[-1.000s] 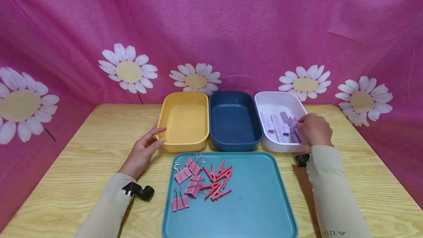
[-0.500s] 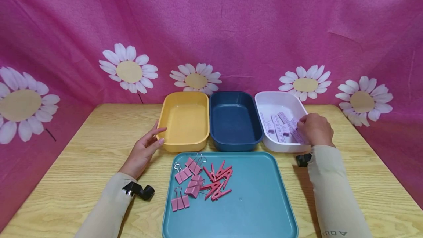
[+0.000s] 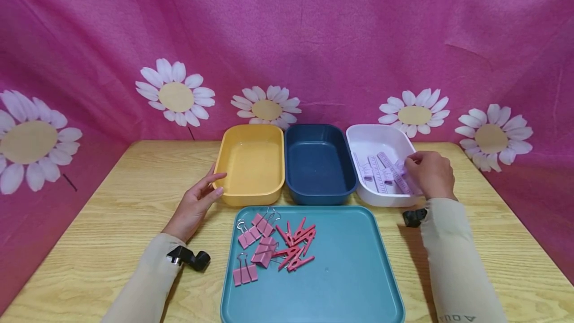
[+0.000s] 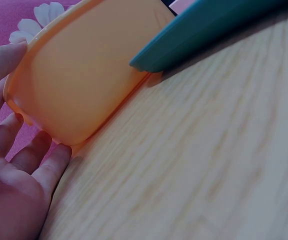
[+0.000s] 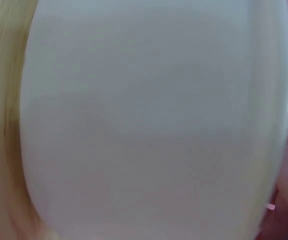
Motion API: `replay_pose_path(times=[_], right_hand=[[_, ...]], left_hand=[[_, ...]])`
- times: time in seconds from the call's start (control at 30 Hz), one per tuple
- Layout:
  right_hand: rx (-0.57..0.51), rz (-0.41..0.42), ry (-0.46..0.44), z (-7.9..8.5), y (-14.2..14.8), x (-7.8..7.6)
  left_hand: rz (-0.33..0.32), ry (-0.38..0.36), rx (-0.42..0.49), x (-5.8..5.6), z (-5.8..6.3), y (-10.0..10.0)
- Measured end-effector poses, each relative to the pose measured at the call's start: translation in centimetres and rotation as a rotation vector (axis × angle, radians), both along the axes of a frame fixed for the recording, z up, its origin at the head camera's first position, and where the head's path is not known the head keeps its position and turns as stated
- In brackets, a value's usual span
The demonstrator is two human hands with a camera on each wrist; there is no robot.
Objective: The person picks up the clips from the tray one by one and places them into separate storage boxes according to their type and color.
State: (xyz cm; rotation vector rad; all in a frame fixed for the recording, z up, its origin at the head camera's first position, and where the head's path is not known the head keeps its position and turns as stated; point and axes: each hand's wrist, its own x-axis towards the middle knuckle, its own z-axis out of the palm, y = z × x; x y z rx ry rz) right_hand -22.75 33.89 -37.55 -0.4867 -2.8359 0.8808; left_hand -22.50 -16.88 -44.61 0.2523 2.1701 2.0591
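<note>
My left hand [image 3: 192,212] rests against the left side of the yellow bin [image 3: 247,199], its fingers extended and touching the wall; the left wrist view shows fingers [image 4: 51,162] along the bin's outside. At the right rim of the white bin [image 3: 381,199] is my right hand [image 3: 431,176], its fingers bent over the edge. Whether anything sits between those fingertips is hidden. Inside that bin lie several lilac strips [image 3: 378,176] with ruler-like marks and smaller lilac pieces [image 3: 388,175]. The right wrist view is mostly the white bin's outer wall [image 5: 144,115].
A dark blue bin [image 3: 320,198] stands between the other two. In front, a teal tray [image 3: 341,283] carries several pink binder clips [image 3: 244,275] and several red clothespins [image 3: 299,263] on its left half. A pink flowered cloth [image 3: 323,54] hangs behind the wooden table [image 3: 112,223].
A lilac strip at my right fingertips came to lie flat among the others in the white bin. My right hand then shifted slightly right. The left hand stayed put.
</note>
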Motion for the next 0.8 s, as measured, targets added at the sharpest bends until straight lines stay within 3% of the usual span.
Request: replay_pose_path(times=[0.23, 0.43, 0.8], right_hand=[[-0.079, 0.043, 0.103, 0.2, -1.3, 0.5], [-0.155, 0.093, 0.204, -0.1, -4.1, 1.6], [-0.479, 0.146, 0.445, -1.4, -11.6, 5.0]], left_hand=[[0.002, -0.001, 0.011, 0.1, 0.1, 0.0], [0.012, -0.019, -0.013, 0.0, 0.1, 0.0], [0.019, -0.016, -0.006, -0.2, -0.1, 0.1]])
